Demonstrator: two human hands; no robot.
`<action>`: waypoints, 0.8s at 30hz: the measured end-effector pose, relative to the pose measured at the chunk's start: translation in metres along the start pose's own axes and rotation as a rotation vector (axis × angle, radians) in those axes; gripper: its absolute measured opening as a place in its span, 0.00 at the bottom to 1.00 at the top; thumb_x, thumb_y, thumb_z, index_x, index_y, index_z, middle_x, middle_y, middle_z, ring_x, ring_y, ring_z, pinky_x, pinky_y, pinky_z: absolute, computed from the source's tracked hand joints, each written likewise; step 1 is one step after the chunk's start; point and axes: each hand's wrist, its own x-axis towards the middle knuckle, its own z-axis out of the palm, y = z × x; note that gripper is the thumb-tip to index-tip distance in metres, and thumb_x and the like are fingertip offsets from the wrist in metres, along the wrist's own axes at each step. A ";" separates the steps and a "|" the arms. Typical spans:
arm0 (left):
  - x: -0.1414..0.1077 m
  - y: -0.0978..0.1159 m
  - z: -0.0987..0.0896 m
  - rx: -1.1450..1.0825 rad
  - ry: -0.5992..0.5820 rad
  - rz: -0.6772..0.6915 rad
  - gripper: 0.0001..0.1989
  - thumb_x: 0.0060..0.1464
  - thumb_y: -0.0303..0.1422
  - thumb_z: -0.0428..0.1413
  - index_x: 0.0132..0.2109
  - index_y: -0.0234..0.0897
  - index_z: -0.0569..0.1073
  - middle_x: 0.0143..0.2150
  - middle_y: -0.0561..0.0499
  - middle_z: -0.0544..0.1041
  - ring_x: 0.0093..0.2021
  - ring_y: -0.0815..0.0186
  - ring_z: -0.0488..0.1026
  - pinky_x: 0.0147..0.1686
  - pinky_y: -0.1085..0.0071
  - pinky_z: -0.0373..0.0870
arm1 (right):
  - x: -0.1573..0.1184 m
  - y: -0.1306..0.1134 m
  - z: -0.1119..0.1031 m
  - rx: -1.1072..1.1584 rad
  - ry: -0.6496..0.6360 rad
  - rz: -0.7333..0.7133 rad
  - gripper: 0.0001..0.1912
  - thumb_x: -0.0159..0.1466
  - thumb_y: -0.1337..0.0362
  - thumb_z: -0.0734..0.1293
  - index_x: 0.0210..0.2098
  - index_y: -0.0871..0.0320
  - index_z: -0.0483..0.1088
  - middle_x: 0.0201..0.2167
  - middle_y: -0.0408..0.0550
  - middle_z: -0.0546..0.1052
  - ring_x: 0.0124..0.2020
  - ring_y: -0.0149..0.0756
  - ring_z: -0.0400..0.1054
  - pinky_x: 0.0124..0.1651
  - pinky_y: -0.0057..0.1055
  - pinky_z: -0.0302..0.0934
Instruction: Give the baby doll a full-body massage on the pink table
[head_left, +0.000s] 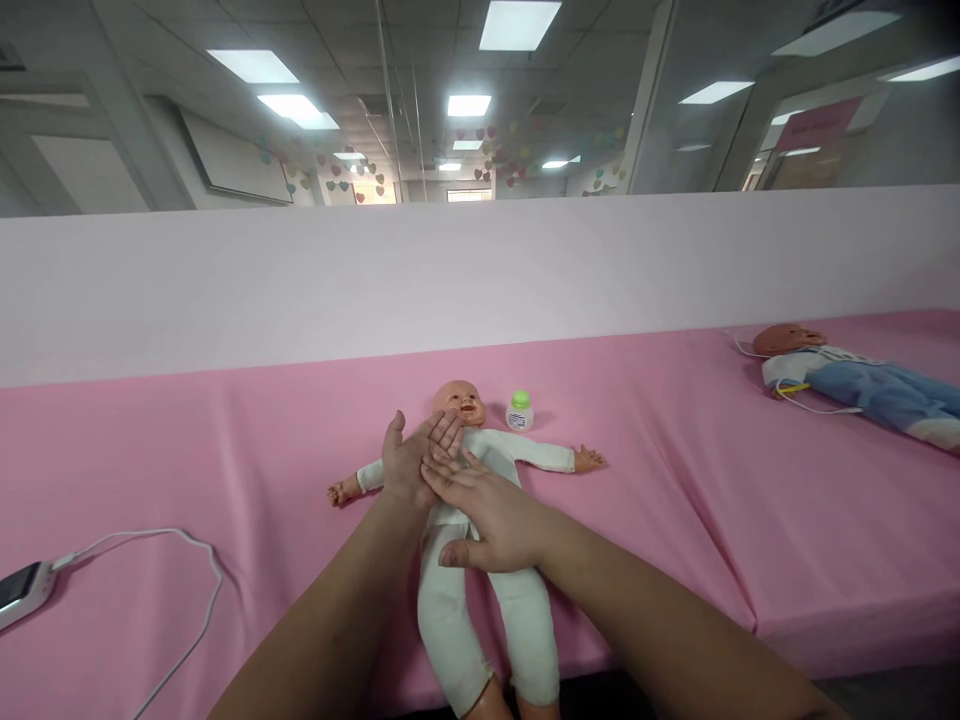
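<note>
Palm up and fingers stretched out, my left hand (414, 455) is held over the chest of a baby doll (517, 610). My right hand (491, 510) lies palm down with its fingers across the left palm, its thumb held apart. Neither hand grips anything. The doll lies on its back in a white suit, arms spread, its head beyond my hands; part of its torso is hidden by them. Beside the doll's head stands a small clear jar (520, 414) with a green lid.
A pink sheet (285, 450) covers the surface up to a white wall (480, 270) with glass above. To the right lies another doll (862, 375) in blue clothes, with thin tubing. At left is a white device (26, 592) with a cable (214, 560).
</note>
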 end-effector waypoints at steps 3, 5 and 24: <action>-0.005 -0.016 0.009 -0.010 -0.004 -0.047 0.39 0.68 0.54 0.46 0.69 0.24 0.66 0.65 0.28 0.74 0.67 0.48 0.71 0.60 0.57 0.74 | 0.001 0.004 -0.001 -0.021 0.020 0.039 0.60 0.66 0.33 0.66 0.78 0.65 0.37 0.78 0.63 0.43 0.80 0.52 0.35 0.79 0.53 0.28; -0.008 -0.024 0.012 -0.032 0.003 -0.072 0.38 0.67 0.54 0.48 0.68 0.25 0.67 0.65 0.28 0.74 0.67 0.46 0.71 0.62 0.53 0.73 | 0.002 0.008 -0.001 -0.049 0.032 0.079 0.58 0.67 0.34 0.65 0.78 0.64 0.37 0.78 0.61 0.43 0.80 0.52 0.34 0.79 0.54 0.26; -0.020 -0.006 -0.033 1.279 -0.046 0.363 0.25 0.61 0.35 0.58 0.64 0.35 0.74 0.67 0.39 0.74 0.70 0.48 0.67 0.72 0.49 0.56 | -0.042 0.017 -0.024 0.059 0.066 0.171 0.25 0.73 0.55 0.64 0.67 0.51 0.70 0.64 0.49 0.75 0.65 0.48 0.70 0.68 0.46 0.62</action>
